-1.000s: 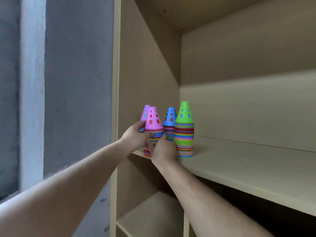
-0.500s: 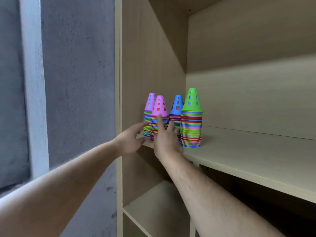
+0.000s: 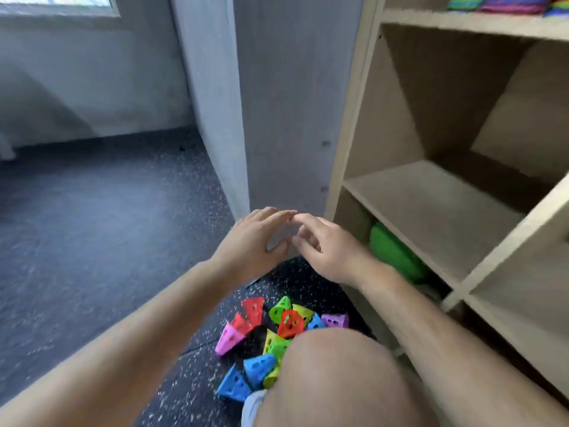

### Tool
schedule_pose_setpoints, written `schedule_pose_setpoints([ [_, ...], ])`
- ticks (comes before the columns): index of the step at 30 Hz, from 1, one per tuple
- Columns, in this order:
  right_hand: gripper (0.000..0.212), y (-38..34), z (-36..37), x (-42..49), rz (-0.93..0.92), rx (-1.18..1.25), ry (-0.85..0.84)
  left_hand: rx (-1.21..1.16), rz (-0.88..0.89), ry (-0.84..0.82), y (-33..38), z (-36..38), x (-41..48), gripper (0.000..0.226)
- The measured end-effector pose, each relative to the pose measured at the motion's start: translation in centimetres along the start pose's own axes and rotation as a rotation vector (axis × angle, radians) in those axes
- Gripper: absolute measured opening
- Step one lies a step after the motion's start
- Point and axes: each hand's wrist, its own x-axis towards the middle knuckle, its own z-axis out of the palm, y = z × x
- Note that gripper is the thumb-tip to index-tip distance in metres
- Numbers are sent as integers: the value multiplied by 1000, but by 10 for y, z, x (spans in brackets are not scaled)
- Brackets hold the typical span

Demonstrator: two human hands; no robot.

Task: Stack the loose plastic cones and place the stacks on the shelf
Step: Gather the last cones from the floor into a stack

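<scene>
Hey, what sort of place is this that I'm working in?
Probably a sports or activity storage room, though I can't be sure. The dark speckled rubber floor, the plain wooden shelf unit and the loose plastic cones piled on the floor all suggest it.

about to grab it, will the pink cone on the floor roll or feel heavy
The pink cone lies on its side, so a nudge would likely roll it in a curve. It looks hollow with holes, so probably light and easy to pinch.

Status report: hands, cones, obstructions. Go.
Left hand open, right hand open, both empty. Loose coloured plastic cones heaped on dark speckled floor, unstacked. Bare knee overlaps the heap's near side.
</scene>
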Motion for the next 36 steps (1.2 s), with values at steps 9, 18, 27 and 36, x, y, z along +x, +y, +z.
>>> schedule_pose_setpoints([
  [9, 35, 52, 173, -40, 83, 35, -378, -64, -381, -276, -95, 93, -143, 59],
  [18, 61, 94, 271, 16, 140, -284, -513, -83, -678, -492, -165, 165, -174, 69],
  [27, 31, 132, 319, 53, 308, -322, -657, -77, -799, -571, -199, 217, -168, 96],
  [36, 18, 133, 320, 34, 399, -210, -436, -128, -782, -459, -213, 237, -177, 33],
])
